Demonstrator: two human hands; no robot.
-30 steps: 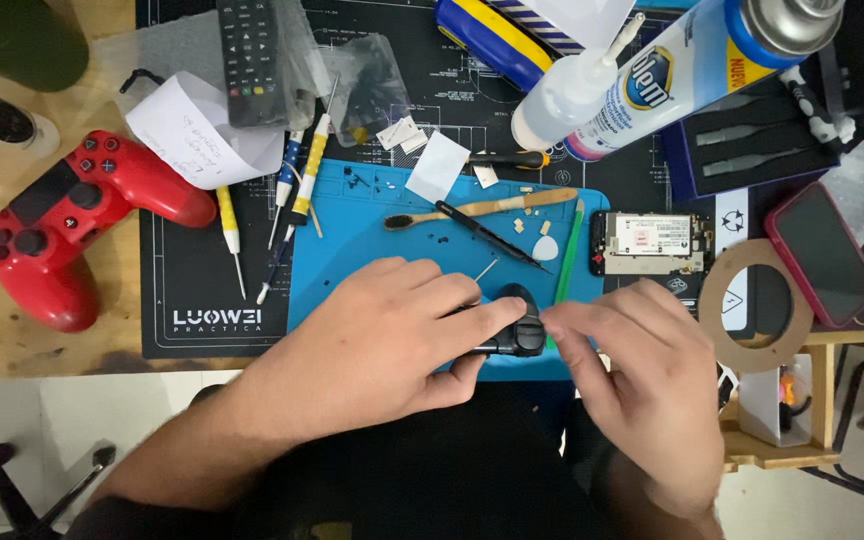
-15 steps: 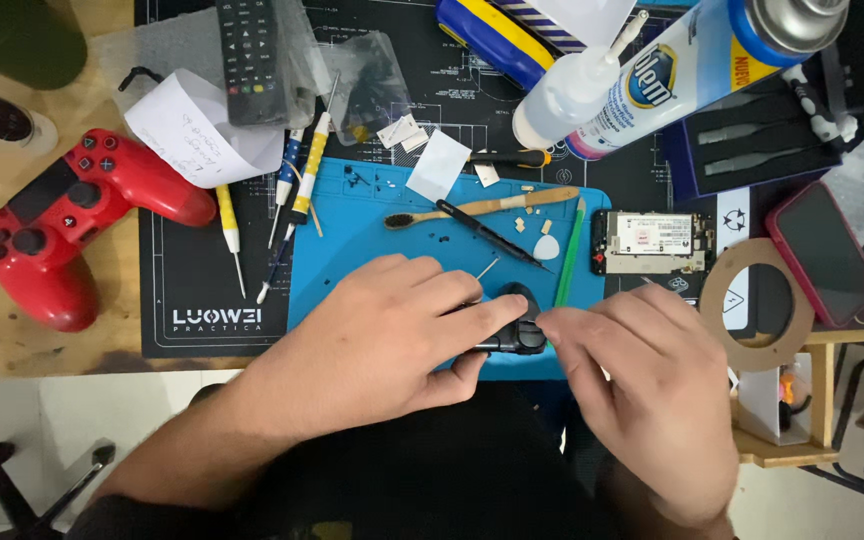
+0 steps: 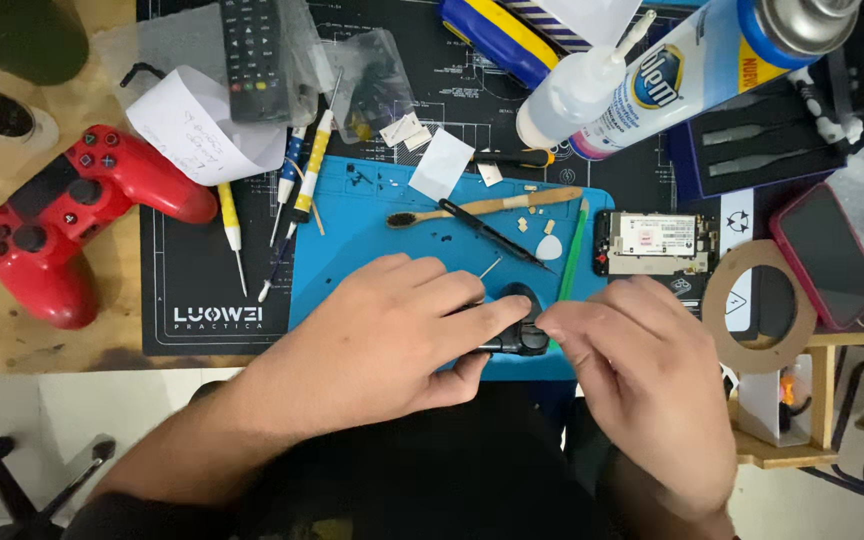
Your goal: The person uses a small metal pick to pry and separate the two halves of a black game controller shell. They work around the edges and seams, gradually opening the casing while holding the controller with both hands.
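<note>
Both hands meet at lower centre of the frame over a small black part (image 3: 520, 322) lying at the near edge of the blue mat (image 3: 352, 235). The left hand (image 3: 382, 335) grips it, forefinger stretched along its top and thumb tucked under its near side. The right hand (image 3: 642, 385) pinches its right end with bunched fingertips (image 3: 552, 325); what lies between those tips is hidden. Just above the part on the mat lie a black probe (image 3: 492, 231), a wooden-handled brush (image 3: 487, 208), a white pick (image 3: 549, 248) and a green pry stick (image 3: 572, 262). To the right of the mat, just beside its edge, sits an opened device (image 3: 657, 243) showing its board, then a tape ring (image 3: 760, 305) and a pink-cased phone (image 3: 827, 255). Left of the mat lie several screwdrivers (image 3: 304, 180), and farther left, on the wooden table, a red game controller (image 3: 57, 215). Along the top edge stand a remote (image 3: 252, 55), a white squeeze bottle (image 3: 577, 95) and a spray can (image 3: 712, 60).
</note>
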